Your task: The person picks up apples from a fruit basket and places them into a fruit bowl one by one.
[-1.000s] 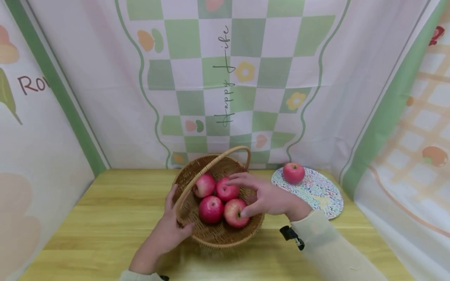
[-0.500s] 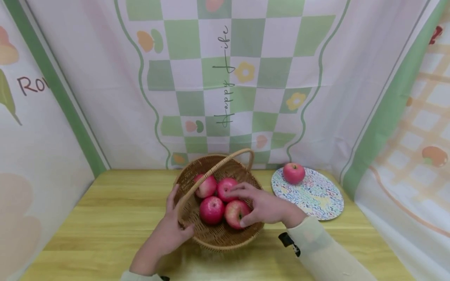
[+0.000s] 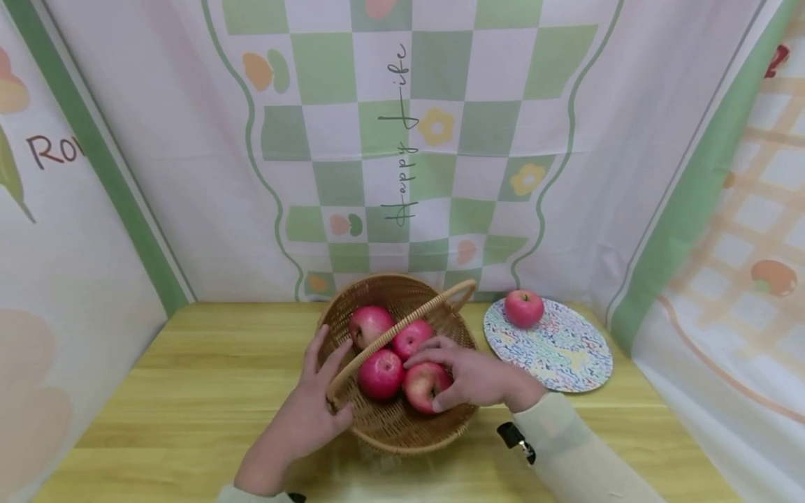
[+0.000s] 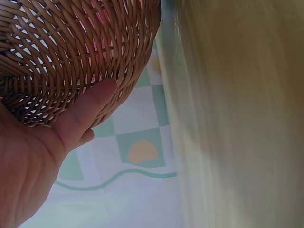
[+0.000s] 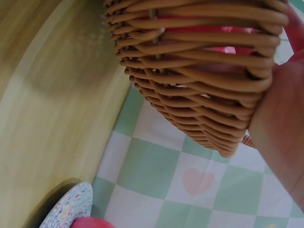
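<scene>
A round wicker basket [image 3: 402,436] with a thin arched handle [image 3: 409,323] stands mid-table, holding several red apples. My left hand [image 3: 305,412] grips its left wall by the handle's near end, one finger reaching over the rim. In the left wrist view the thumb [image 4: 88,111] lies along the outside of the weave. Inside the basket, my right hand [image 3: 474,375] holds the nearest apple on the right [image 3: 423,386], thumb on its near side and fingers over its far side. Other apples [image 3: 380,375] sit against it. In the right wrist view the basket wall [image 5: 199,80] hides the fingertips.
To the right, a speckled round plate [image 3: 566,356] bears one red apple [image 3: 524,309] near its back left edge. The wooden table [image 3: 189,391] meets a checked cloth backdrop [image 3: 409,175] behind, with curtains on both sides.
The basket has turned slightly and shifted a little right, its handle swinging toward the right. A left-hand finger now shows over the rim. The right hand has moved slightly down and stays on the apple.
</scene>
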### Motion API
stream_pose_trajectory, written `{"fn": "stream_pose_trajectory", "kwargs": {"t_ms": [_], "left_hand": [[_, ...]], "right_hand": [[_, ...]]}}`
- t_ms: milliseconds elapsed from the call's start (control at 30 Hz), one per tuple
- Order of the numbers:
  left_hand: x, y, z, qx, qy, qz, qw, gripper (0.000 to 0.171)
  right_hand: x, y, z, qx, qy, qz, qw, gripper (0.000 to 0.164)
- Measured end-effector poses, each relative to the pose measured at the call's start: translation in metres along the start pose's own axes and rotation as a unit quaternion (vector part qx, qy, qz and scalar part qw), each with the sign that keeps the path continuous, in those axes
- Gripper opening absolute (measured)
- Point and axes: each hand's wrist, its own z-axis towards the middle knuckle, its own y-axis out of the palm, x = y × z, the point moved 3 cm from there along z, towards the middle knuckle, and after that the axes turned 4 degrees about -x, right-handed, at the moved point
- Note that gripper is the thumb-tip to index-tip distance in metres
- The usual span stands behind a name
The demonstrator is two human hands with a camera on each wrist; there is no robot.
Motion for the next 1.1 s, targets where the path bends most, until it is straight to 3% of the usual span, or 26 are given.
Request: {"fn": "stream_pose_trajectory", "kwargs": {"t_ms": [233, 533, 1100], "left_hand": [[0.004, 0.0, 0.0, 0.0, 0.009, 0.011, 0.9999, 0.096], [0.007, -0.001, -0.001, 0.006, 0.019, 0.02, 0.9996, 0.096], [0.006, 0.001, 0.0, 0.023, 0.042, 0.024, 0.9986, 0.092]], "right_hand": [[0.004, 0.007, 0.003, -0.014, 0.0, 0.002, 1.0, 0.063], [0.004, 0.014, 0.005, -0.024, -0.009, -0.043, 0.999, 0.058], [-0.003, 0.025, 0.007, -0.061, 0.002, -0.105, 0.993, 0.067]]}}
